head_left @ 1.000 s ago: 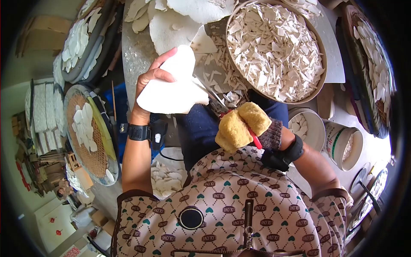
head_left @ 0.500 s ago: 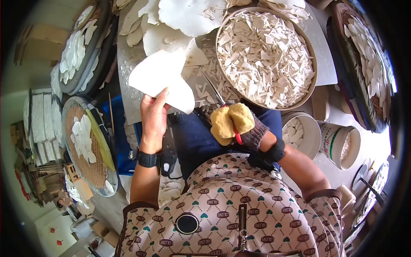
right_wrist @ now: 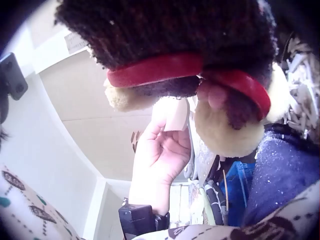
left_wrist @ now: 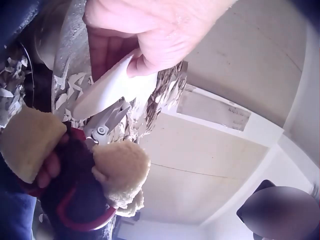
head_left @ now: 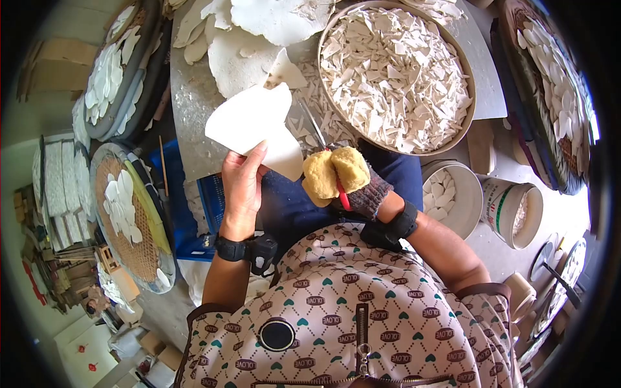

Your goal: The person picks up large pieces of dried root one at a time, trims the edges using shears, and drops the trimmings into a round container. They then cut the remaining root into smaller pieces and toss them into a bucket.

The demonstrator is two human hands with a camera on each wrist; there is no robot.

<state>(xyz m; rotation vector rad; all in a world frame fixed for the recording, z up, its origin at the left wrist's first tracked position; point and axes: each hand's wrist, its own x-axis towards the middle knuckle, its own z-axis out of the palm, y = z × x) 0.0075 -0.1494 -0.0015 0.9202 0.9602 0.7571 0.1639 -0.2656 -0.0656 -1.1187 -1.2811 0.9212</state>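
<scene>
A white, irregular flat sheet (head_left: pixel 255 126) is pinched at its lower edge by the bare left hand (head_left: pixel 242 187), above the table's near edge. In the left wrist view the thumb of the left hand (left_wrist: pixel 145 35) presses on the sheet (left_wrist: pixel 107 92). The right hand (head_left: pixel 343 178), in a dark knitted glove with yellow foam pads (head_left: pixel 349 169), grips red-handled scissors (head_left: pixel 343 194). Their metal blades (head_left: pixel 313 123) point up and left, just right of the sheet. In the right wrist view the red handles (right_wrist: pixel 155 70) loop round the gloved fingers.
A round tray (head_left: pixel 473 97) full of white scraps stands on the grey table (head_left: pixel 187 129). More large sheets (head_left: pixel 242 58) lie at the back left. Buckets (head_left: pixel 475 200) stand on the floor at right; a blue crate (head_left: pixel 210 200) is at left. Round racks stand on both sides.
The left hand has turned and now holds the sheet from below rather than from its left side. The gloved hand with the scissors has moved left, closer to the sheet.
</scene>
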